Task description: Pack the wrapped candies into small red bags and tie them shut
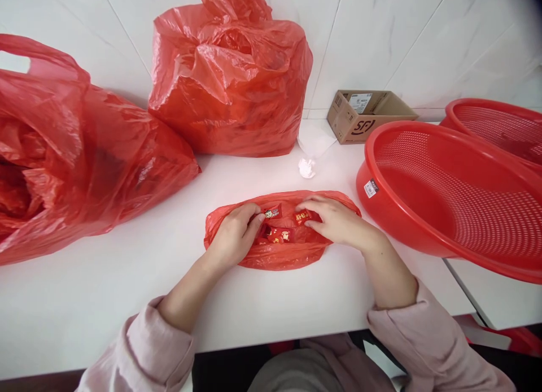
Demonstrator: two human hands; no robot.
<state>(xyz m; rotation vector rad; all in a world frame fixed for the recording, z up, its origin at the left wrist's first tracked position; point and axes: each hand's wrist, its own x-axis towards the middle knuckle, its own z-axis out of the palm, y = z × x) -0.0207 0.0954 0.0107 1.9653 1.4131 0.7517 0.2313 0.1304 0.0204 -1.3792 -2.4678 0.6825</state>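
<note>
Work inside the open red bag point(283, 261), which lies low on the white table point(292, 301) directly in front of you, with small red packets point(280, 235) showing in its opening. Your right hand point(336, 220) has thumb and fingers on either side of the right-hand packet point(303, 216); whether they are pinched on it cannot be told. Your left hand point(234, 234) bends over the left side of the opening, and its grip likewise cannot be told. Handle packets by fingertip and keep the thin film out of the pinch. Limit travel to the right: the red basket point(392, 217) stands just beside the bag's end. Behind, allow for the crumpled white paper point(307, 167). Use the bare tabletop at the left and the near side, minding the front edge.
</note>
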